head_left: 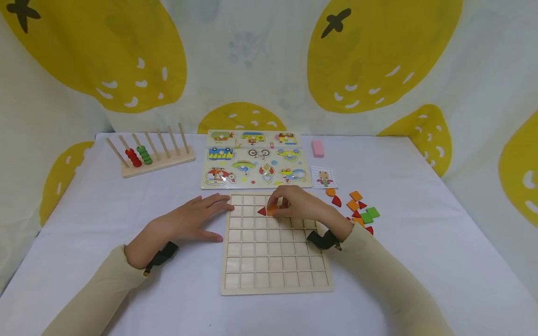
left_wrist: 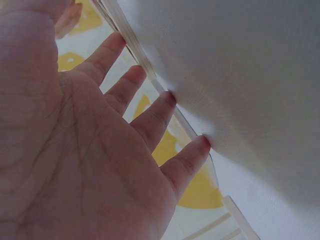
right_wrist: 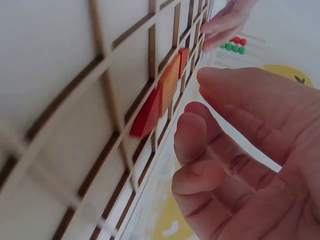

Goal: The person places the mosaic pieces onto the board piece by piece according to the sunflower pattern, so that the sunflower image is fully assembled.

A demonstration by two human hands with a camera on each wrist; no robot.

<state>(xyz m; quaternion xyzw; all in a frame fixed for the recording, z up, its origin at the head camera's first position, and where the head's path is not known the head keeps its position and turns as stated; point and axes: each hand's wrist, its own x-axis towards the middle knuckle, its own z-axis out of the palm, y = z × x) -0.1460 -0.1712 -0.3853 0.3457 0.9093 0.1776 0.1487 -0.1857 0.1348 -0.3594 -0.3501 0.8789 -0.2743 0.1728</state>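
Observation:
A wooden grid board [head_left: 260,262] lies on the white cloth in front of me. My left hand [head_left: 191,219] rests by its left edge, fingers spread; in the left wrist view the fingertips [left_wrist: 167,97] reach the cloth and board edge. Over the upper part of the board is my right hand [head_left: 300,203], thumb and fingers loosely bent. In the right wrist view, an orange square piece [right_wrist: 169,82] sits in the grid between a red piece [right_wrist: 146,117] and a smaller-looking red piece [right_wrist: 183,62]. The thumb and fingertips stand apart there, with nothing between them.
Loose orange, red and green pieces [head_left: 367,218] lie right of the board. Behind it are a vehicle picture puzzle [head_left: 256,161], a pattern card [head_left: 324,178] and a pink block [head_left: 317,149]. A peg stand [head_left: 161,162] with red and green beads stands at the back left.

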